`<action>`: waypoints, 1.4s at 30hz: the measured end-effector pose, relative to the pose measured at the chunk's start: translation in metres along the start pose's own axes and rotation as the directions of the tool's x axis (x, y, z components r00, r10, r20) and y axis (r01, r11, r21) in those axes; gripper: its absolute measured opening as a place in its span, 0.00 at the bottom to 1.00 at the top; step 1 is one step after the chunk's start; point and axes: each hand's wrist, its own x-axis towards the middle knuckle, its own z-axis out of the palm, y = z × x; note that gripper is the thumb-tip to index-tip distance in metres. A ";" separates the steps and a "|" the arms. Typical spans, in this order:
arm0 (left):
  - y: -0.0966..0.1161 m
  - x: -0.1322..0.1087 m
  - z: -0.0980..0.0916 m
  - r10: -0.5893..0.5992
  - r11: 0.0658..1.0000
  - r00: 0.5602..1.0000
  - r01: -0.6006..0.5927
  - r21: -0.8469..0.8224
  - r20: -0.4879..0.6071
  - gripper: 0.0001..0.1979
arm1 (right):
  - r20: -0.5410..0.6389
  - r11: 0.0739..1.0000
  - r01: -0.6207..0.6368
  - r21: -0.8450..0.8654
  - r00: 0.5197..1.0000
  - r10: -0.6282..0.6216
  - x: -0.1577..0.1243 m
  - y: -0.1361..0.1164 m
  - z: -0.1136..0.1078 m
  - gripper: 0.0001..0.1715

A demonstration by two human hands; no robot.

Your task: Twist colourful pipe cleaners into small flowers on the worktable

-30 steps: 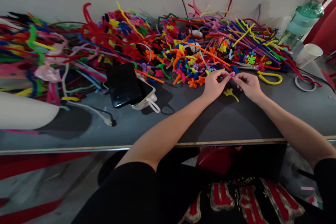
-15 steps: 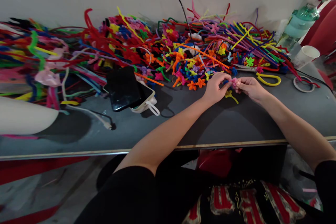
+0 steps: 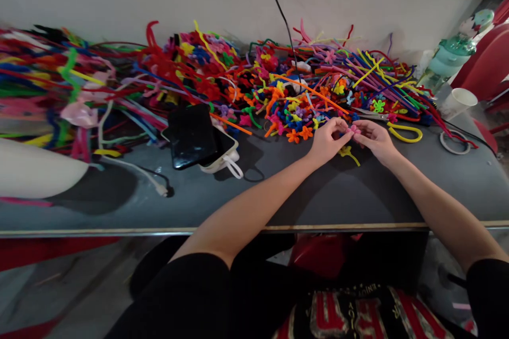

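Apparently mid-shaping: left hand point(image 3: 326, 142) and right hand point(image 3: 376, 142) each pinch the small pink pipe-cleaner flower point(image 3: 353, 131) from its own side, so the next move likely calls for light, steady fingertip work on its petals. Flower sits right between the two sets of fingertips, just beyond the yellow pipe-cleaner piece point(image 3: 350, 155) on the gray tabletop point(image 3: 318, 196); exact petal contact too small to tell.

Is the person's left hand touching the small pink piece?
Touching: in the head view, the left hand meets the pink piece at thumb and finger, without visible gap.
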 end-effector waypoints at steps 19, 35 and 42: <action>-0.003 -0.002 0.000 -0.112 0.985 0.990 0.122 -0.119 0.085 0.15 | 0.001 0.993 0.033 -0.115 0.999 -0.033 0.005 0.012 0.000 0.25; 0.004 -0.005 -0.008 -0.004 0.974 0.963 0.065 -0.218 0.268 0.14 | -0.141 0.990 0.049 -0.130 0.988 -0.068 0.005 0.016 -0.002 0.25; 0.008 -0.005 -0.008 0.070 0.997 0.986 -0.075 0.024 0.153 0.12 | -0.070 0.983 0.074 -0.169 0.994 -0.087 0.007 0.018 -0.005 0.22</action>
